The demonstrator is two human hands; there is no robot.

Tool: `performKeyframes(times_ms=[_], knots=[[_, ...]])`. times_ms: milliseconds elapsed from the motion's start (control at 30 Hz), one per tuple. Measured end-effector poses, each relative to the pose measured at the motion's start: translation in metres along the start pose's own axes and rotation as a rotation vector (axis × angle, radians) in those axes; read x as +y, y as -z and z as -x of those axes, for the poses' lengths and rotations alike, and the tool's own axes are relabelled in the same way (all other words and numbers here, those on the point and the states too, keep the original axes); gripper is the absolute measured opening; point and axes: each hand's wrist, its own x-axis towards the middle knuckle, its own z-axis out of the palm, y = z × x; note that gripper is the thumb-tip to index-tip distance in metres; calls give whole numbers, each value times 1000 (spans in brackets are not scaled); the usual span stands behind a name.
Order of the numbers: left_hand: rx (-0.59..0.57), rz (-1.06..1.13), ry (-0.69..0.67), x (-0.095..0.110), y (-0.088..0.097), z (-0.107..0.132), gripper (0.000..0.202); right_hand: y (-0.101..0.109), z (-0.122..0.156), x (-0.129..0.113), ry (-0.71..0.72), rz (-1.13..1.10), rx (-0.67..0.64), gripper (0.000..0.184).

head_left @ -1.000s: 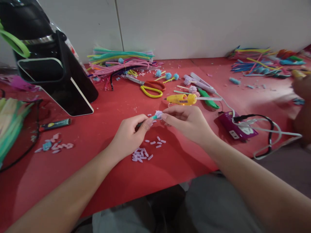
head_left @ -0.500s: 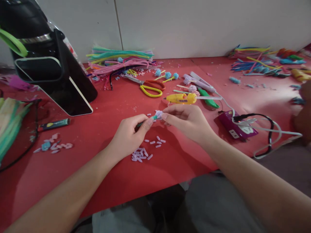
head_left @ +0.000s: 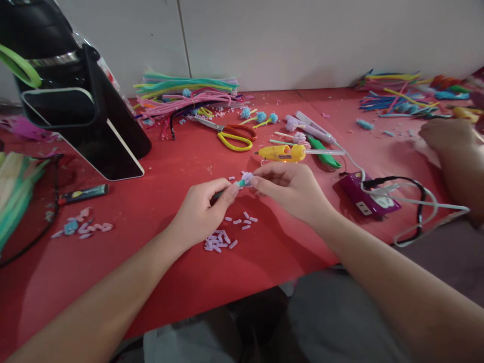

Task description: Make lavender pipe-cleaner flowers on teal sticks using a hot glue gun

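Note:
My left hand [head_left: 200, 209] pinches the green stem of a small pipe-cleaner flower [head_left: 245, 180] above the red table [head_left: 170, 166]. My right hand [head_left: 291, 189] pinches the flower's lilac head from the right. Both hands are closed on it. Several short lilac pipe-cleaner bits [head_left: 223, 237] lie on the table just below my hands. A yellow glue gun [head_left: 282, 154] lies just beyond my right hand.
A black stand with a tablet [head_left: 86, 126] is at the left. Bundled pipe cleaners [head_left: 185, 93], scissors [head_left: 232, 135], finished flowers [head_left: 260, 118] and a purple power strip [head_left: 368, 199] with cables lie behind and right. Another person's hand [head_left: 444, 133] rests at far right.
My hands have stayed in place on the flower. The other person's hand at the far right has moved in over the table and is now clearly in view.

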Motion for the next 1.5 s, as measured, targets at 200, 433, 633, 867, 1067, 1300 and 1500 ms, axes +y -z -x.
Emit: performKeyframes(times_ms=[200,433,633,867,1067,1300,1500], knots=[[3,13,36,-1,0,0,32,-1,-1,2,6,-13,-3,19],[1,-8,39,-4,1,-2,33,0,-2,2,14,7,-17,20],[26,42,12,-9,6,-6,33,4,2,0,29,92,6,16],[-83,182,-60,-21,12,-10,29,14,7,0,104,306,-62,20],[-93,222,-98,-28,15,-13,31,54,9,2,-192,992,-127,68],[-164,301,7,-26,16,-13,28,67,-11,16,-119,1024,197,54],[-110,151,68,-19,22,-14,39,44,-37,51,30,424,153,36]])
